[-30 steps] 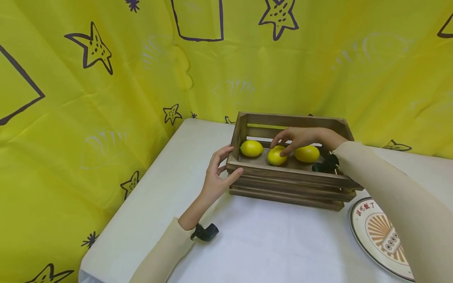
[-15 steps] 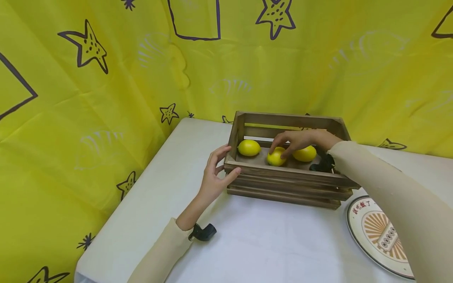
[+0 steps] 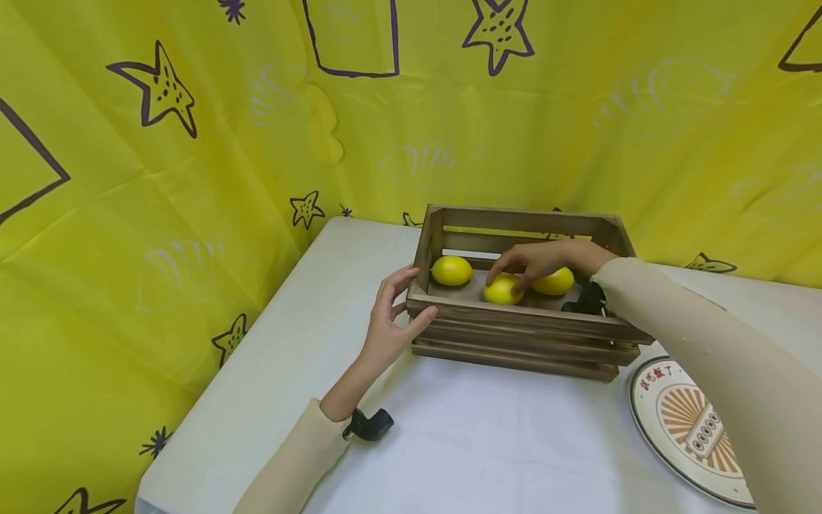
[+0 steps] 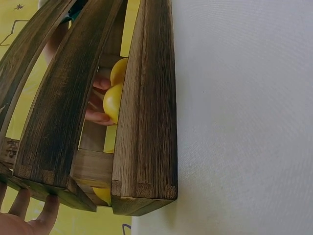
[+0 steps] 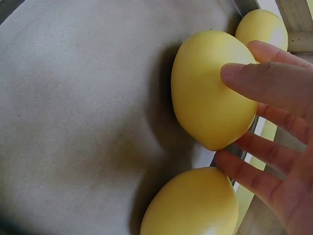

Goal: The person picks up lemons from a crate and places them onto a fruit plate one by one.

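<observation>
In the head view, a slatted brown wooden crate (image 3: 514,314) holds three yellow lemons. My right hand (image 3: 536,258) reaches over its rim and holds the middle lemon (image 3: 503,290) between thumb and fingers. In the right wrist view, my thumb lies on that lemon (image 5: 210,88) while the fingers spread along its far side. Another lemon (image 3: 452,271) lies to the left, and a third lemon (image 3: 554,281) sits partly hidden by the right hand. My left hand (image 3: 389,314) grips the crate's near left corner, with its thumb on the front slat and its fingers at the left side.
A round plate (image 3: 655,421) with an orange ray print lies right of the crate, partly under the right sleeve. White cloth (image 3: 488,435) covers the table. A yellow patterned curtain (image 3: 359,157) hangs directly behind and to the left.
My right fingers have closed in around the middle lemon, which has turned to lie more sideways on the crate floor. My left hand stays at the corner. The head view has shifted slightly.
</observation>
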{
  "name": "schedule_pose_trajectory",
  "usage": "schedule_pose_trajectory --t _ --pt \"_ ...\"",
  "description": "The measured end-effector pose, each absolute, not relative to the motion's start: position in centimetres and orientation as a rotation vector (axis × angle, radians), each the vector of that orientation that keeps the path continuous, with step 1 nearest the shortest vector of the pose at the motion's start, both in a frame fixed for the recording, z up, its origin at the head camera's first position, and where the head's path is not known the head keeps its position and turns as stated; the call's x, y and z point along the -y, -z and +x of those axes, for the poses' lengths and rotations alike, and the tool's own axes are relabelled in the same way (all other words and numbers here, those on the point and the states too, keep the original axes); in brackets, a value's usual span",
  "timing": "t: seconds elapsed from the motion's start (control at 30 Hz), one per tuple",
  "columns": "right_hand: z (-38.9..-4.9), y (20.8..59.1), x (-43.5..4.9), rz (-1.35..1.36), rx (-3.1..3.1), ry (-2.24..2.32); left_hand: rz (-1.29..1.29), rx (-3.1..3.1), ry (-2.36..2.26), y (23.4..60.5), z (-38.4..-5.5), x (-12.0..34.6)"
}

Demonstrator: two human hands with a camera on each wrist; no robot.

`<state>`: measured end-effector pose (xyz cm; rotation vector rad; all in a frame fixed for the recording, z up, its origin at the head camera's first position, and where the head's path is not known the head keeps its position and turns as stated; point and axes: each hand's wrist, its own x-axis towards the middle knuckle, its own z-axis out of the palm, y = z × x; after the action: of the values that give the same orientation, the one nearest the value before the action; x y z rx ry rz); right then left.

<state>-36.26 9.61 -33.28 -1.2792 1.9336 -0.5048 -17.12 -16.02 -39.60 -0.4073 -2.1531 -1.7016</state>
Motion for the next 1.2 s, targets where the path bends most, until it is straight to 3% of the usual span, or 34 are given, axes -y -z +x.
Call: schedule_pose_trajectory --t 1.2 --pt "-36.14 33.43 -9.7 -1.167 -1.782 0.441 -0.407 2.131 1.7 39.77 -16.96 15.71"
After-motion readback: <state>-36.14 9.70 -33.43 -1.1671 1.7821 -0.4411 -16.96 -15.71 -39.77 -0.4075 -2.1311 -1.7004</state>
